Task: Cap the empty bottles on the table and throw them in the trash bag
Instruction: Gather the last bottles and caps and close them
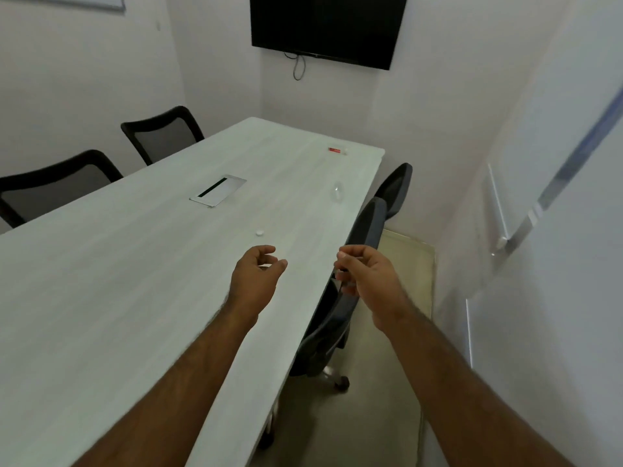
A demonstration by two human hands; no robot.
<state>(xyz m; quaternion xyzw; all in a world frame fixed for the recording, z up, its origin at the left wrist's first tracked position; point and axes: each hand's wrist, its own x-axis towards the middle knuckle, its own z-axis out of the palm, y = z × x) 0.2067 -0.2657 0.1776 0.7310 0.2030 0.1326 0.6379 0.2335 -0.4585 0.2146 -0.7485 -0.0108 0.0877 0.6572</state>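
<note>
A small white bottle cap lies on the long pale table, a short way beyond my left hand. That hand hovers over the table with curled, parted fingers and holds nothing. A clear bottle lies near the table's right edge, faint and blurred. Farther back a bottle with a red label lies on its side. My right hand hangs past the right table edge, above a chair back, fingers loosely curled and empty. No trash bag is in view.
Two dark chairs stand tucked along the table's right side, two more on the left. A cable hatch sits in the table's middle. A black screen hangs on the far wall. A narrow floor strip runs on the right.
</note>
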